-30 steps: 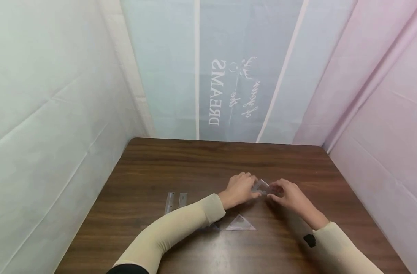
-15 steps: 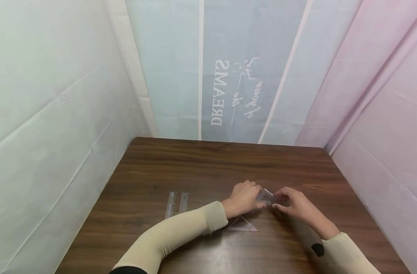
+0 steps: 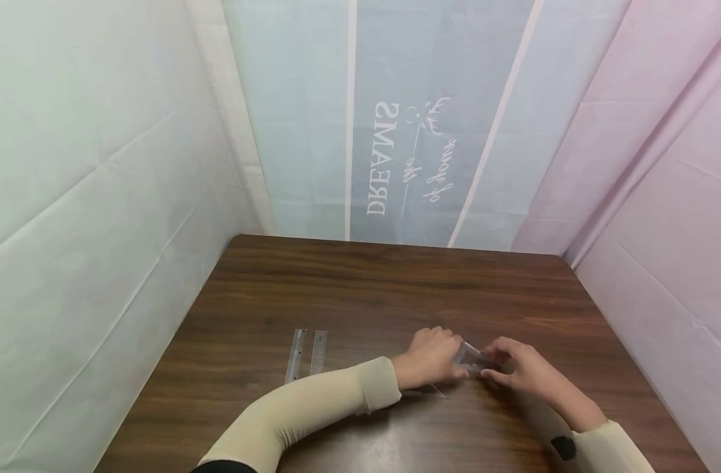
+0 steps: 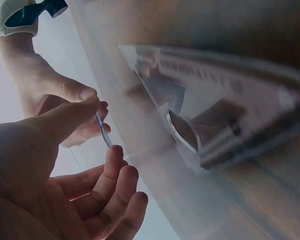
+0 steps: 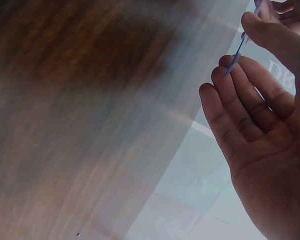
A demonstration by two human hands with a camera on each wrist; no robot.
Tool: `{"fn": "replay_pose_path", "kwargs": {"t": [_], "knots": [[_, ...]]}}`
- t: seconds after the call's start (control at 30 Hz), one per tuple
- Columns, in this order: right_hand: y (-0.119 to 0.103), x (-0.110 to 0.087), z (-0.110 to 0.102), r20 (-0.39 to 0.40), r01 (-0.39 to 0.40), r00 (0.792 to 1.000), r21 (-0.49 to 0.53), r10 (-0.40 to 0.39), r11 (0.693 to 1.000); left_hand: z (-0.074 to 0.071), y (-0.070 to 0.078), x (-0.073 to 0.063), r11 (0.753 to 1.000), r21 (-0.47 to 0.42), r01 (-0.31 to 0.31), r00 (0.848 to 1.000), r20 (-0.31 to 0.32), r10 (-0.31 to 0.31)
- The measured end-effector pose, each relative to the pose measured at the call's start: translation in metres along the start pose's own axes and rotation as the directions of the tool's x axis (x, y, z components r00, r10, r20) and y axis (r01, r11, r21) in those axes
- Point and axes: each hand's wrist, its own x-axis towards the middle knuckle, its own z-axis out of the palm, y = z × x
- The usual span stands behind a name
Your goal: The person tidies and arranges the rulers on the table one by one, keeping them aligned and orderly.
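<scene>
A clear plastic set square (image 3: pixel 470 359) is held between my two hands over the right half of the table. My left hand (image 3: pixel 432 356) pinches its left side, and my right hand (image 3: pixel 516 368) pinches its right side between thumb and fingers. Both wrist views show it nearly edge-on, as a thin blue strip (image 5: pixel 235 62) at the right hand's fingertips (image 5: pixel 221 71). A second clear set square (image 4: pixel 225 107) with a rounded cutout lies on the table near my left hand; in the head view my left wrist and sleeve hide most of it.
Two clear rulers, a left one (image 3: pixel 296 355) and a right one (image 3: pixel 319 351), lie side by side beyond my left sleeve (image 3: pixel 313 394), which covers their near ends. The brown wooden table (image 3: pixel 360 289) meets fabric-covered walls at the back and sides.
Both hands have moved nearer the body and slightly right, carrying the set square with them. My left wrist now covers more of the set square on the table.
</scene>
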Motion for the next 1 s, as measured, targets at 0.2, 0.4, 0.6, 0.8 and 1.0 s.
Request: {"fn": "replay_pose_path", "kwargs": {"t": [0.2,0.4,0.6,0.8,1.0], "knots": [[-0.001,-0.009,-0.003,0.021,0.038,0.999,0.036,-0.039,0.999,0.003,0.010,-0.005,1.000,-0.002,-0.010,1.000,-0.007,0.010],[-0.001,-0.015,-0.005,0.056,0.051,0.997,0.080,-0.056,0.995,0.002,0.020,-0.008,0.999,0.040,-0.027,1.000,-0.015,0.028],[-0.001,-0.023,-0.006,0.081,0.071,0.994,0.111,-0.080,0.991,0.003,0.028,-0.010,0.998,0.041,-0.056,0.998,0.031,0.055],[0.000,-0.028,-0.005,0.066,0.114,0.990,0.102,-0.121,0.988,0.004,0.032,-0.009,0.997,0.030,-0.077,0.996,0.046,0.075],[0.002,-0.030,-0.006,0.062,0.130,0.989,0.053,-0.133,0.990,0.003,0.033,-0.007,0.996,0.034,-0.084,0.996,0.046,0.082]]}}
